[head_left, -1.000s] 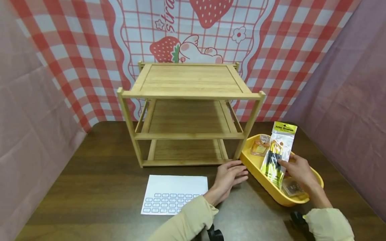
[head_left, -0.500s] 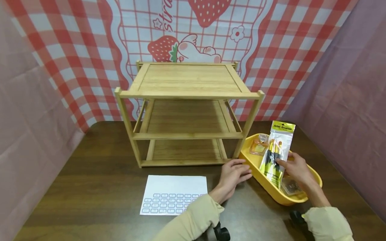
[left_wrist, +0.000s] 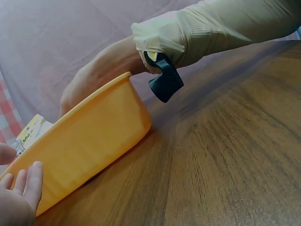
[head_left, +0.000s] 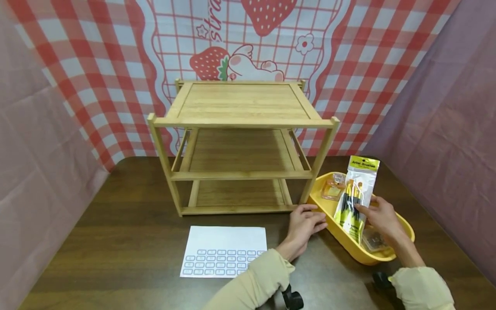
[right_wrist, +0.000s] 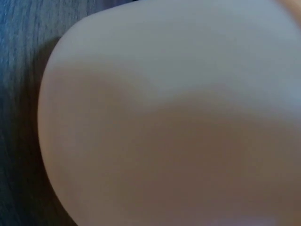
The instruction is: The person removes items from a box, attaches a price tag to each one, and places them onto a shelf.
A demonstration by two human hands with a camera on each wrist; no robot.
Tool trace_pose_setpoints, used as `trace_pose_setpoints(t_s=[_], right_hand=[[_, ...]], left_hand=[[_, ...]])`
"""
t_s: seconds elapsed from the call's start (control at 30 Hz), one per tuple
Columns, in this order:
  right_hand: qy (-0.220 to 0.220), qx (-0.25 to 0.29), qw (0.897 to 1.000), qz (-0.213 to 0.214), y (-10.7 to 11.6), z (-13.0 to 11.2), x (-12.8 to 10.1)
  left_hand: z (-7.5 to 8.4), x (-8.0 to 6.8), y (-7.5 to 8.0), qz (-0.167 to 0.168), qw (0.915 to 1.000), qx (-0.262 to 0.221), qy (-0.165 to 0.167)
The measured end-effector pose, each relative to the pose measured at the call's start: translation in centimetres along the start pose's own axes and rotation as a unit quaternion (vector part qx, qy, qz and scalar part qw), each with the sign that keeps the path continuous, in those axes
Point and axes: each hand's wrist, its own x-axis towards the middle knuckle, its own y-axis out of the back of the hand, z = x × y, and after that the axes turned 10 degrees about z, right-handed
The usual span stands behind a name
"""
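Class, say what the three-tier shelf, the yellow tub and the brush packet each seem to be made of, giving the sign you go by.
Shelf: likely bamboo or light wood, matt, with visible grain lines.
Yellow tub: probably plastic, smooth, one even colour, rounded moulded rim.
Brush packet: seemingly clear glossy plastic film, brushes showing through, under a yellow printed header.

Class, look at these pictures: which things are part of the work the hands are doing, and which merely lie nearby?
In hand:
right hand holding clear packet of artist brushes
left hand touching yellow plastic oval tub

Lying about:
three-tier bamboo shelf
white sticker sheet
orange perfume bottle
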Motion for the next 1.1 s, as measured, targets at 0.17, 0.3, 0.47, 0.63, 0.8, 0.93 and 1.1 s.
trace_pose_setpoints(t_s=[0.17,0.3,0.47,0.63,0.8,0.93,1.1], right_hand=[[-0.001,-0.001,1.0,0.003,0.0,-0.1,0.1],[0.011,0.0,1.0,0.003,-0.1,-0.1,0.0],[0.026,0.002,1.0,-0.002,-0.2,-0.1,-0.2],[0.03,0.003,1.0,-0.003,-0.3,0.0,-0.2],[0.039,0.009,0.999,-0.003,-0.4,0.1,-0.2],[0.049,0.01,0.999,-0.001,-0.5,0.0,-0.3],[0.056,0.005,0.998,0.006,-0.5,0.1,-0.5]], left_hand=[[-0.3,0.1,-0.4,0.014,0.9998,-0.007,-0.009],[-0.5,0.1,-0.7,0.027,0.9992,0.002,-0.029],[-1.0,0.1,-1.0,0.051,0.9961,0.03,-0.065],[-1.4,0.0,-1.4,0.068,0.9925,0.046,-0.09],[-1.5,0.0,-1.7,0.085,0.9913,0.055,-0.085],[-1.5,0.0,-1.7,0.088,0.9911,0.055,-0.084],[-1.5,0.0,-1.9,0.078,0.9931,0.03,-0.081]])
